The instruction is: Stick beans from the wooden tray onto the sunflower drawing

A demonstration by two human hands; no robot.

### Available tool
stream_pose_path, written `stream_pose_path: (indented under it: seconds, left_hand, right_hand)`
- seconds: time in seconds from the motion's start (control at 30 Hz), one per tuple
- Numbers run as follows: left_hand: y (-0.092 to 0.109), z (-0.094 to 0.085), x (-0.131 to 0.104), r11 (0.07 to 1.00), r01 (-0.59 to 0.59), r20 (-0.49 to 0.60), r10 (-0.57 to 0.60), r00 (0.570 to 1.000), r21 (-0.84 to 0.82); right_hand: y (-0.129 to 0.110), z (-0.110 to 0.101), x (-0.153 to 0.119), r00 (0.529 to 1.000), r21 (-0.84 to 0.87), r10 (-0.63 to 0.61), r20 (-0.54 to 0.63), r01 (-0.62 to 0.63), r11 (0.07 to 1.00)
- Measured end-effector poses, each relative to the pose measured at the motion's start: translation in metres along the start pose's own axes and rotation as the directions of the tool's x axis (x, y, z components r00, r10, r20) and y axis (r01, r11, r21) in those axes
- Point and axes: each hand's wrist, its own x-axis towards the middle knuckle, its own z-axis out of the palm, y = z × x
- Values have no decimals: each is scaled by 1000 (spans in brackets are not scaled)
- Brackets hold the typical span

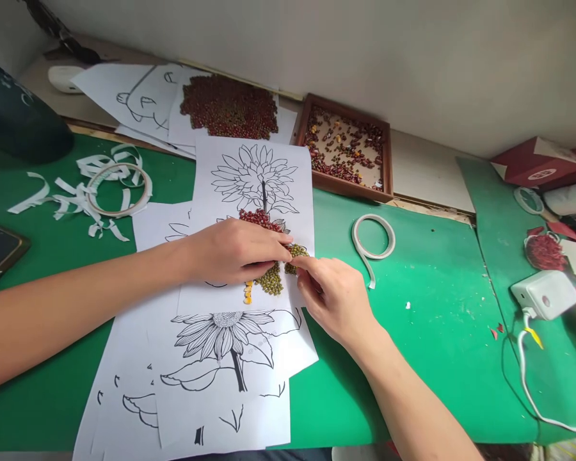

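A white sheet (205, 211) with printed flower outlines lies on top of a stack of drawings. Dark red beans (258, 219) fill one flower, and small green beans (270, 280) cover two leaf shapes below it. A short column of yellow corn kernels (248, 293) runs down as a stem. My left hand (233, 250) rests flat across the sheet, fingers stretched over the bean patches. At the right-hand green patch, my right hand (338, 298) touches the edge with its index fingertip, other fingers curled. Anything between its thumb and finger is too small to make out.
A wooden tray (352, 190) of mixed beans and kernels stands behind, beside a bean-covered sheet (230, 105). Tape rolls lie right (391, 240) and left, the latter among torn strips (67, 198). A white charger (544, 294) with cable sits right; a phone (0, 253) left.
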Motion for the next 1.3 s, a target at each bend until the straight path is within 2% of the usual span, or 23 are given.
stream_pose_path:
  seconds: [0.2, 0.4, 0.47, 0.53, 0.63, 0.73, 0.87, 1.0, 1.13, 1.23, 1.3]
  left_hand:
    - [4, 0, 0, 990, -97, 13, 96, 995, 103]
    - [5, 0, -2, 963, -160, -39, 172, 984, 215]
    - [4, -1, -1, 959, -108, -103, 139, 985, 263]
    - [3, -2, 1, 953, 6, -141, 38, 989, 303]
    - [1, -4, 5, 937, 126, -74, -107, 991, 327]
    - [1, -4, 7, 941, 142, -17, -144, 989, 306]
    - [1, -4, 7, 954, 152, -5, -156, 988, 257]
    - [1, -5, 7, 962, 164, 13, -171, 985, 220]
    - [0, -5, 8, 962, 189, 1, -193, 981, 195]
    - [0, -5, 8, 964, 199, 5, -203, 979, 177]
    - [-1, -5, 8, 964, 204, 13, -209, 978, 170]
  right_hand:
    - [4, -2, 2, 1000, -5, 22, -11, -23, 1000]
    - [7, -1, 2, 999, -20, 52, -6, -53, 998]
    - [8, -1, 1, 998, -24, 57, 4, -57, 998]
    - [8, -1, 1, 998, -22, 61, -10, -61, 998]
    - [8, -1, 1, 996, -29, 80, -38, -81, 996]
    - [9, -1, 3, 995, -33, 96, -1, -96, 995]
    - [9, -1, 4, 994, -9, 97, -45, -98, 995]
    - [8, -2, 5, 994, -17, 109, 14, -109, 994]
    - [7, -3, 5, 993, 3, 95, -64, -95, 995]
    - [6, -3, 5, 995, -12, 100, 16, -100, 995]
    - [5, -3, 6, 996, -6, 89, 9, -89, 996]
